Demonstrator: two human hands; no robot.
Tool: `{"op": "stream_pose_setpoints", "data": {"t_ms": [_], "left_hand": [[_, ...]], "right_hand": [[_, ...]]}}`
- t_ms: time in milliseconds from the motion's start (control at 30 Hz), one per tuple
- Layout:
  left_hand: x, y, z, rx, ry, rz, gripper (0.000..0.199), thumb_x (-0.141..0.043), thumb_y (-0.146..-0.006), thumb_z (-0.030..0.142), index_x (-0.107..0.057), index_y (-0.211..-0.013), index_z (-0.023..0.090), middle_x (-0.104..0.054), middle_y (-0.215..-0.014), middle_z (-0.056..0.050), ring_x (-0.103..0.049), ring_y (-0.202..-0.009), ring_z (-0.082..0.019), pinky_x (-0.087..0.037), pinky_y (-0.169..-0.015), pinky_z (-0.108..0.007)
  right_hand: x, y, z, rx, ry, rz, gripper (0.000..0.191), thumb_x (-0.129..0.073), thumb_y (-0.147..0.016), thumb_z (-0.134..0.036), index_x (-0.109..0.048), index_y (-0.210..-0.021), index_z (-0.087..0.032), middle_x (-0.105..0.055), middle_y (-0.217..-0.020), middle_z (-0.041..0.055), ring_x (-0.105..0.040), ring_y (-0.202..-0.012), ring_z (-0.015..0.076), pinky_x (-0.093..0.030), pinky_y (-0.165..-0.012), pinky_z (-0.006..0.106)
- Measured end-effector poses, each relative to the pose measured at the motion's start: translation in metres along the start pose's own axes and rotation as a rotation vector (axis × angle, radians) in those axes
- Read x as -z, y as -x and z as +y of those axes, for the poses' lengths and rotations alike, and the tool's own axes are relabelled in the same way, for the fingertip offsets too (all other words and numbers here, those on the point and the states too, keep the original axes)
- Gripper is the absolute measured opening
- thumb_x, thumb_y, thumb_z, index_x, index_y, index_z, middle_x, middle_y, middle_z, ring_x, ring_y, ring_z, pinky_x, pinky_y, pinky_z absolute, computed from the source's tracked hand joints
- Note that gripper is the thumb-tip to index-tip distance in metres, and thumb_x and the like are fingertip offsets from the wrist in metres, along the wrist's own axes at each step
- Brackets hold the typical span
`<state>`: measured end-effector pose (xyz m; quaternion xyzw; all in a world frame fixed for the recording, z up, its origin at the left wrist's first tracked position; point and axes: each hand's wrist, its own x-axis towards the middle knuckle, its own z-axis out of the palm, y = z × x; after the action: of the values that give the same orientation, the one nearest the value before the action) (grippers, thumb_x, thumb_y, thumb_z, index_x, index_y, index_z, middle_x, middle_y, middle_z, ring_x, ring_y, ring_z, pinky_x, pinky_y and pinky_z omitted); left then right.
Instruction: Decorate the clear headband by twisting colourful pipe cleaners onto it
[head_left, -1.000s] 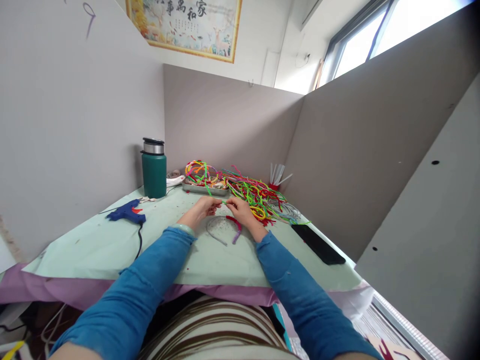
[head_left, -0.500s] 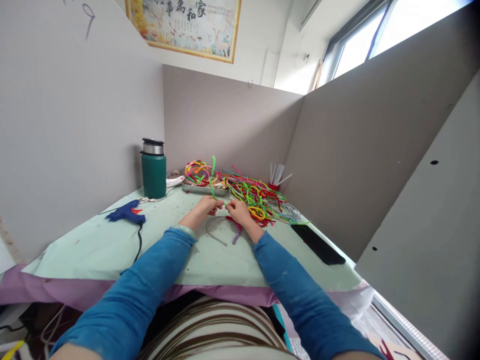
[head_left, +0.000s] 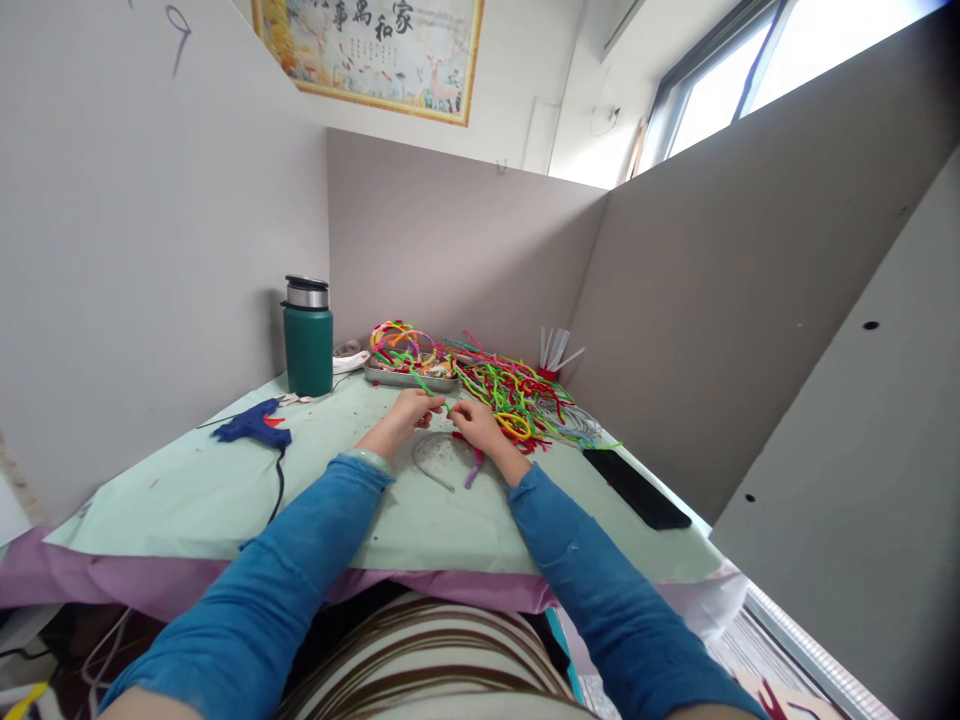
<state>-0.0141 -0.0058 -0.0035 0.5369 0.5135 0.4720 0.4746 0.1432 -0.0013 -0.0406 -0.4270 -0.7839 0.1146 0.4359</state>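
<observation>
Pinched in my left hand (head_left: 414, 412) is a green fuzzy stem (head_left: 421, 382), whose free end points up and left toward the metal tray. My right hand (head_left: 474, 424) is closed at the stem's other end, close to the left fingertips. Just below the hands a grey hoop (head_left: 430, 474) lies on the table, and a purple and red fuzzy piece (head_left: 474, 472) shows beside my right wrist. A heap of red, green and yellow fuzzy stems (head_left: 510, 385) lies behind my right hand.
The metal tray (head_left: 401, 379) holds colourful twisted pieces. A green bottle (head_left: 308, 350) and a blue glue gun (head_left: 253, 426) are at the left. A black phone-like slab (head_left: 636, 488) lies right. White sticks (head_left: 553, 348) stand in a red holder, near grey partitions.
The green stem's free end has swung down and to the left, from nearly upright to slanted. Both hands stay in almost the same place.
</observation>
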Motion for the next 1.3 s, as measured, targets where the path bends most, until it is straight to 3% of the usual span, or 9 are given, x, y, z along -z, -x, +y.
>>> {"op": "stream_pose_setpoints", "data": {"t_ms": [133, 267, 333, 533, 633, 867, 1133, 1300], "left_hand": [[-0.002, -0.005, -0.005, -0.075, -0.057, -0.001, 0.023, -0.072, -0.068, 0.03, -0.055, -0.064, 0.015, -0.06, -0.058, 0.0, -0.04, -0.041, -0.006, -0.034, -0.043, -0.023], [-0.003, -0.009, -0.01, -0.237, -0.223, -0.017, 0.026, -0.07, -0.068, 0.035, -0.059, -0.057, 0.015, -0.046, -0.039, 0.003, -0.039, -0.037, -0.007, -0.03, -0.043, -0.022], [-0.003, -0.01, -0.01, -0.254, -0.239, -0.022, 0.027, -0.07, -0.068, 0.036, -0.059, -0.056, 0.015, -0.043, -0.035, 0.004, -0.038, -0.036, -0.007, -0.029, -0.042, -0.022], [-0.002, -0.009, -0.009, -0.148, -0.059, 0.017, 0.027, -0.074, -0.065, 0.032, -0.055, -0.055, 0.015, -0.055, -0.048, 0.0, -0.038, -0.035, -0.007, -0.029, -0.04, -0.024], [-0.003, -0.007, -0.008, -0.11, 0.018, -0.011, 0.026, -0.076, -0.063, 0.029, -0.055, -0.056, 0.015, -0.056, -0.051, 0.0, -0.038, -0.037, -0.006, -0.03, -0.04, -0.024], [0.003, -0.012, -0.007, -0.048, 0.423, -0.083, 0.02, -0.078, -0.063, 0.024, -0.061, -0.07, 0.014, -0.057, -0.06, 0.001, -0.041, -0.04, -0.004, -0.034, -0.042, -0.02], [0.013, -0.022, -0.005, -0.072, 0.675, -0.018, 0.013, -0.071, -0.071, 0.019, -0.059, -0.073, 0.015, -0.062, -0.063, 0.002, -0.04, -0.037, -0.002, -0.033, -0.038, -0.017], [0.02, -0.022, -0.002, -0.07, 0.754, 0.077, 0.011, -0.067, -0.075, 0.017, -0.057, -0.072, 0.015, -0.055, -0.055, 0.005, -0.039, -0.035, -0.002, -0.034, -0.036, -0.016]], "right_hand": [[0.0, -0.002, 0.002, -0.043, 0.014, 0.02, 0.013, -0.047, -0.07, -0.023, -0.057, -0.062, -0.018, -0.055, -0.061, -0.0011, -0.047, -0.06, 0.0137, -0.034, -0.056, 0.024], [0.0, -0.005, 0.007, -0.154, -0.028, 0.033, 0.015, -0.047, -0.07, -0.024, -0.054, -0.058, -0.018, -0.051, -0.056, -0.0021, -0.044, -0.057, 0.013, -0.032, -0.054, 0.024], [0.0, -0.006, 0.008, -0.185, -0.051, 0.023, 0.016, -0.046, -0.071, -0.024, -0.054, -0.058, -0.018, -0.049, -0.055, -0.0023, -0.043, -0.056, 0.0127, -0.032, -0.053, 0.024], [-0.001, -0.004, 0.004, -0.027, -0.061, 0.038, 0.02, -0.05, -0.075, -0.025, -0.063, -0.088, -0.017, -0.063, -0.08, 0.0015, -0.052, -0.068, 0.0135, -0.039, -0.063, 0.024], [-0.002, -0.002, 0.0, 0.022, -0.011, -0.018, 0.019, -0.047, -0.08, -0.028, -0.062, -0.076, -0.018, -0.062, -0.072, 0.0011, -0.051, -0.065, 0.0135, -0.038, -0.061, 0.024], [0.0, -0.002, 0.0, -0.038, 0.026, -0.063, 0.02, -0.046, -0.077, -0.026, -0.055, -0.06, -0.018, -0.055, -0.06, -0.0011, -0.047, -0.06, 0.0124, -0.032, -0.056, 0.023], [0.011, 0.0, -0.002, -0.044, 0.047, -0.104, 0.018, -0.044, -0.071, -0.024, -0.052, -0.056, -0.017, -0.05, -0.056, -0.0017, -0.044, -0.058, 0.0117, -0.028, -0.055, 0.024], [0.019, 0.001, -0.003, -0.054, 0.081, -0.135, 0.018, -0.042, -0.069, -0.023, -0.051, -0.054, -0.017, -0.048, -0.054, -0.0017, -0.041, -0.056, 0.0114, -0.026, -0.055, 0.025]]}}
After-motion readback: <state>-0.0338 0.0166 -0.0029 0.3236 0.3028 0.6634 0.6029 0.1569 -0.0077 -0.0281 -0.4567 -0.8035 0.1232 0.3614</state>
